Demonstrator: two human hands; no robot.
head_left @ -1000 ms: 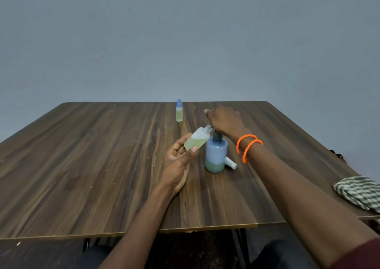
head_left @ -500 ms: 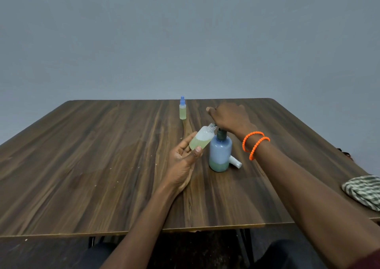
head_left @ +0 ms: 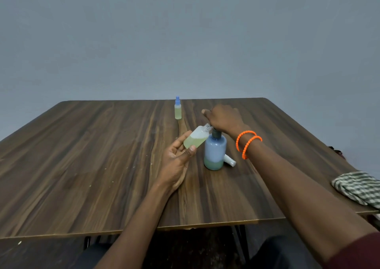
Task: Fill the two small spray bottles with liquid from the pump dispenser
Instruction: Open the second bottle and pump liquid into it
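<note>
Two small spray bottles: one capped bottle (head_left: 178, 111) standing near the desk's far edge, one open bottle (head_left: 196, 139) held tilted. One pump dispenser (head_left: 215, 152) mid-desk. One loose white spray cap (head_left: 229, 160) lying just beside the dispenser. One checked cloth (head_left: 357, 187) at the right edge. Two orange bracelets (head_left: 248, 143). Two hands: left hand (head_left: 178, 159), right hand (head_left: 224, 119). One desk (head_left: 82, 166).
</note>
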